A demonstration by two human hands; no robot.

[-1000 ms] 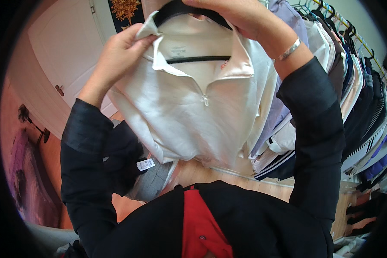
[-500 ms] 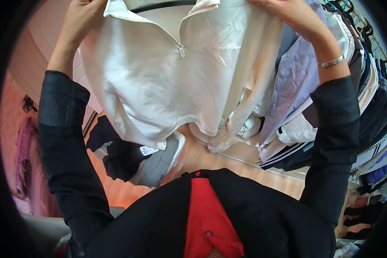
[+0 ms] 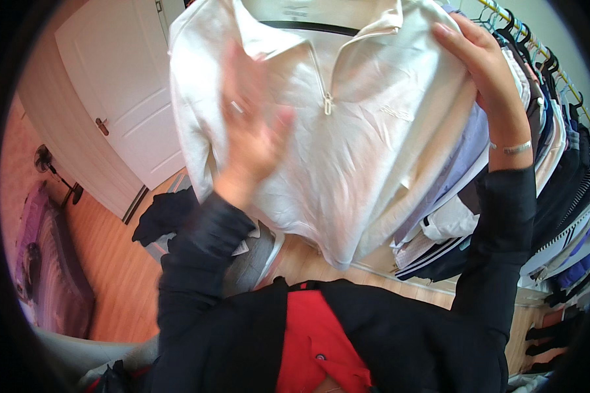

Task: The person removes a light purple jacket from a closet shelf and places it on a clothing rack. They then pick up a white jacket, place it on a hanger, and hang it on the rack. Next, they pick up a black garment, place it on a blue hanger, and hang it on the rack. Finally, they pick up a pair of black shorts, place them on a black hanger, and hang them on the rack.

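A white half-zip sweatshirt hangs before me, its collar spread and its zipper partly undone. Inside the neck opening shows the bar of a black hanger. My left hand, smeared by motion, lies over the front of the sweatshirt below the collar, fingers stretched out; whether it touches the cloth is unclear. At the sweatshirt's shoulder on the right, my right hand grips the fabric, with some fingers hidden behind it.
A rail packed with hanging clothes runs along the right side. Dark garments lie on a grey bin-like container on the wooden floor. A white door, a small fan and a purple-covered piece of furniture are at left.
My left hand has let go of the left shoulder and come down across the sweatshirt's front. The sweatshirt has shifted right and its left side now hangs. The right hand keeps its shoulder.
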